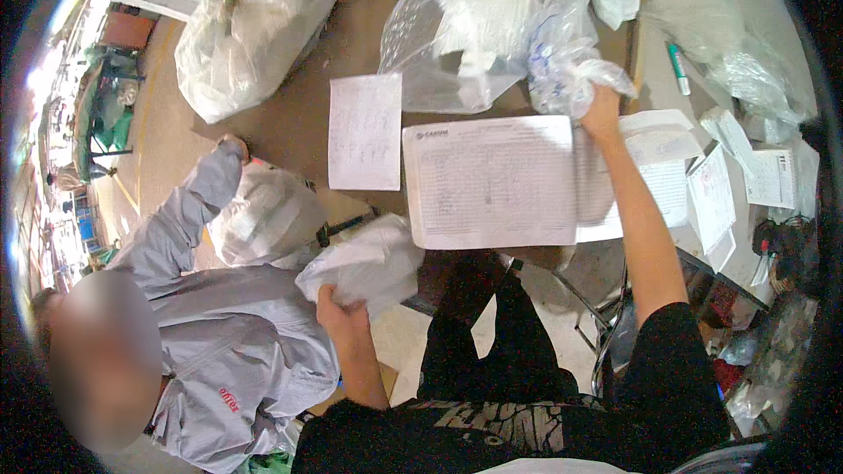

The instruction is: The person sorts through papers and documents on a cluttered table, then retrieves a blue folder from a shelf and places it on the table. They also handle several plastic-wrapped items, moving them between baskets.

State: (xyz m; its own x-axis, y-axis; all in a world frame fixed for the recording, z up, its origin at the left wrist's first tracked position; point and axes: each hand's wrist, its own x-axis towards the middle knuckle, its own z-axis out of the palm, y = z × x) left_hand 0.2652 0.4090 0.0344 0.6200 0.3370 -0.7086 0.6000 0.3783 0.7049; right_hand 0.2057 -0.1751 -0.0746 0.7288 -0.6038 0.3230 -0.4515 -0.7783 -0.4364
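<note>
A white bag is gripped by the left hand, near left, off the surface. Far right, a clear bag is clutched by the right hand, fingers closed.

2 bare hands are showing, the left hand and the right hand, and each is gripping 1 plastic bag: a white bag and a clear printed bag. 1 other person in a grey jacket is crouching at the left. 1 large printed form and 1 smaller sheet are lying on the table, with 1 green marker; further papers at the right are overlapping too much to count.
</note>
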